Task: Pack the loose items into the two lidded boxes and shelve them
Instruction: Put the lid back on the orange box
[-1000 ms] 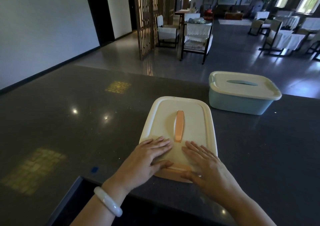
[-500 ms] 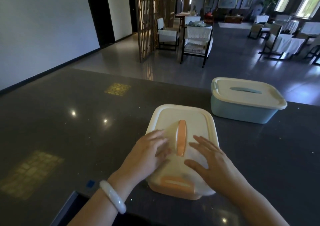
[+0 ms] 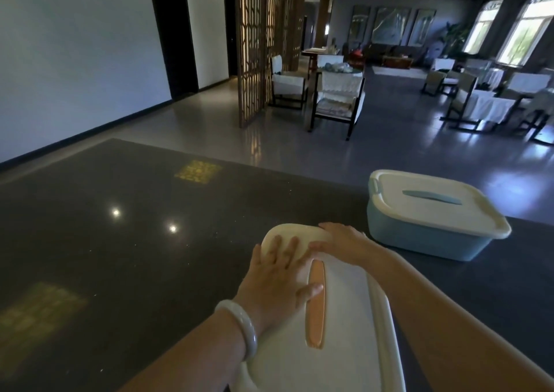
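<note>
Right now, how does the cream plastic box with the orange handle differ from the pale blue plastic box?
The cream plastic box with the orange handle is near, the left hand flat on its lid and the right hand at its far end; the pale blue plastic box sits farther right, untouched. The cream box's handle runs lengthwise away; the blue box's lies crosswise. Both have lids on.

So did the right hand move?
Yes. The right hand went forward, away from the person, to the far end of the cream lid. It is now much nearer the blue box.
</note>
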